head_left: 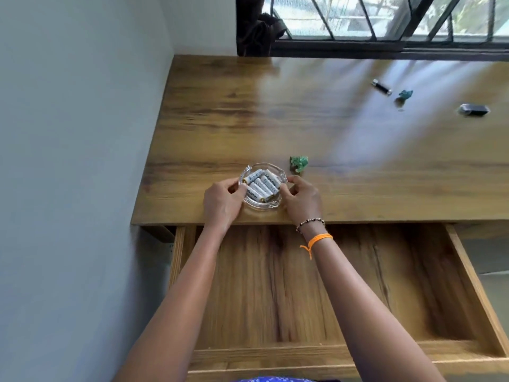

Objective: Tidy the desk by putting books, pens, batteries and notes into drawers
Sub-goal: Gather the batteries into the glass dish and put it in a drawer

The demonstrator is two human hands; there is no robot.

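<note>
A clear glass dish [272,203] stands near the desk's front edge and holds several white batteries [263,184]. My left hand [222,201] grips the dish's left rim. On the right rim my right hand [301,199] grips it with curled fingers. Below the desk's front edge the wooden drawer [275,285] is pulled open, with nothing inside it. A crumpled green note [298,163] lies just right of the dish. Further back on the right lie a black pen-like stick [381,87], a second green note [405,95] and a dark flat object [474,109].
The wooden desk [248,106] meets a grey wall on the left and a barred window at the back. A dark curtain [259,28] hangs at the window's left edge.
</note>
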